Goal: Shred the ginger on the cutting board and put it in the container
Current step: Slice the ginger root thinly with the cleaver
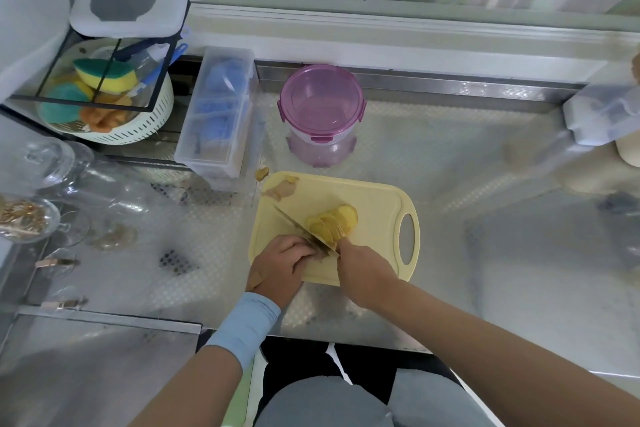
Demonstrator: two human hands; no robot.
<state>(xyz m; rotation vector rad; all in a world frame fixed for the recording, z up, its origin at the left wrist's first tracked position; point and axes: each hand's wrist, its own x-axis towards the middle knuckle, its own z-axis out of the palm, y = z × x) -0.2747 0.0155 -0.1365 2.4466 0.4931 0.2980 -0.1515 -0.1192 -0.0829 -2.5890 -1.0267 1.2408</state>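
Knife x1 in R hand, L hand on ginger

A pale yellow cutting board, handle hole at its right, lies at frame centre. Thin yellow ginger slices lean overlapped mid-board, right of a diagonal knife. A brownish ginger stub sits left of the blade. Peel scraps lie at the board's upper-left corner. A round clear container, pink lid clipped on, stands above the board.
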